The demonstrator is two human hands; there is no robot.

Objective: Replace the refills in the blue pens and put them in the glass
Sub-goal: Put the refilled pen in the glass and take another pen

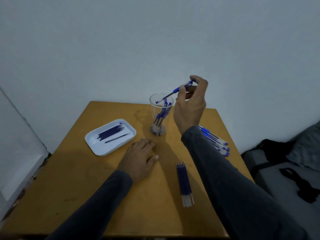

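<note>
Pen held over glass, left hand flat on table

Refills lie in a tight bundle on the near right of the table, tips pointing away, clear of both arms. Left hand rests palm down on the wood just past them, fingers straight and spread loosely, holding nothing. Tray, white, sits to the left of that hand; it carries a cluster of dark refills and one more lying apart, slanted, beside them. Pens lie in a row at the right edge of the table, partly hidden behind the right sleeve; their blue caps face the near right. Glass stands upright beyond the left hand, near the table's middle, with several blue pens already leaning inside it. Right hand is raised above and just right of the glass, thumb and fingers pinched on the upper barrel of one pen. That pen slants down to the left, its tip over the rim, apparently not yet inside, though the clear wall makes this hard to judge.
</note>
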